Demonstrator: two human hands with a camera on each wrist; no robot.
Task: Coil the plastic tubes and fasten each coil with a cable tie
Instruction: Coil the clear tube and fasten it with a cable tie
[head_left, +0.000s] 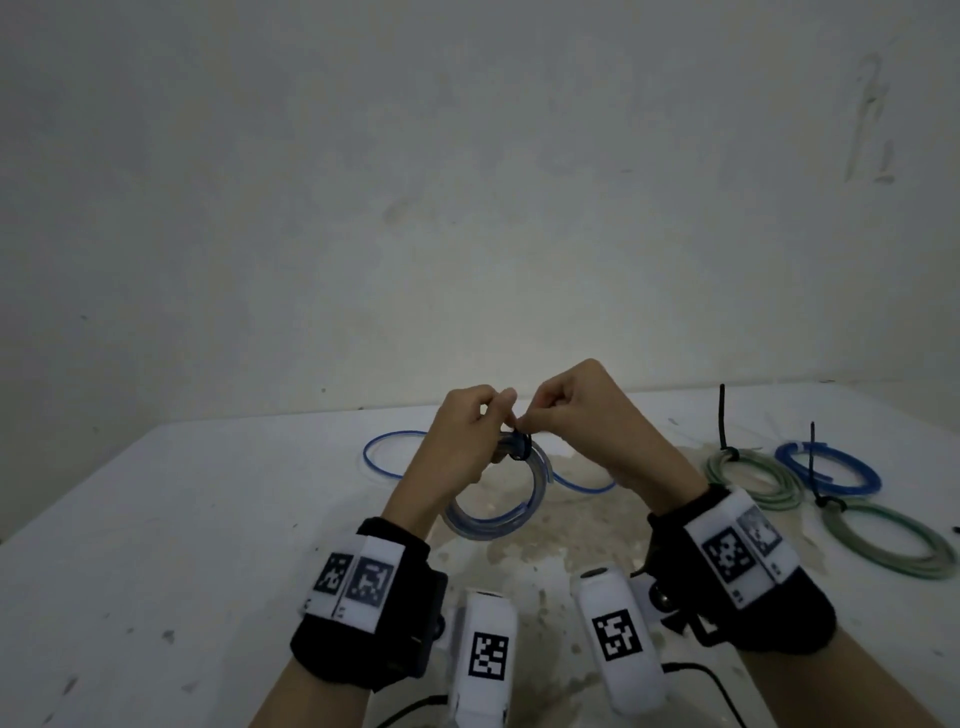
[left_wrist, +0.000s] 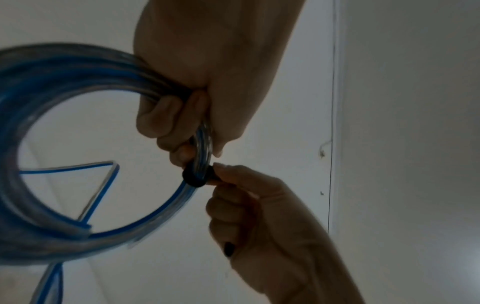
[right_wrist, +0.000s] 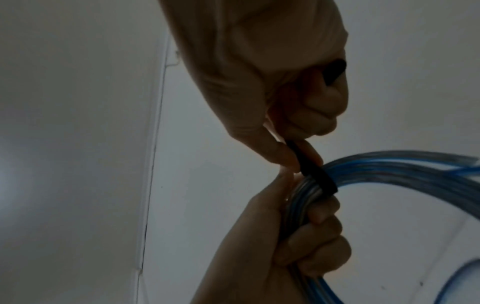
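The clear blue-striped tube coil (head_left: 493, 512) is gripped by the left hand (head_left: 462, 441) while the black cable tie (right_wrist: 315, 172) is pinched by the right hand (head_left: 576, 410); cinching tight is judged next.

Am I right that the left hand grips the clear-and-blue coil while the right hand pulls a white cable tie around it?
Not quite: the cable tie is black, not white, as the right wrist view shows. The rest stands: the left hand grips the clear-and-blue coil and the right hand pinches the tie wrapped around it.
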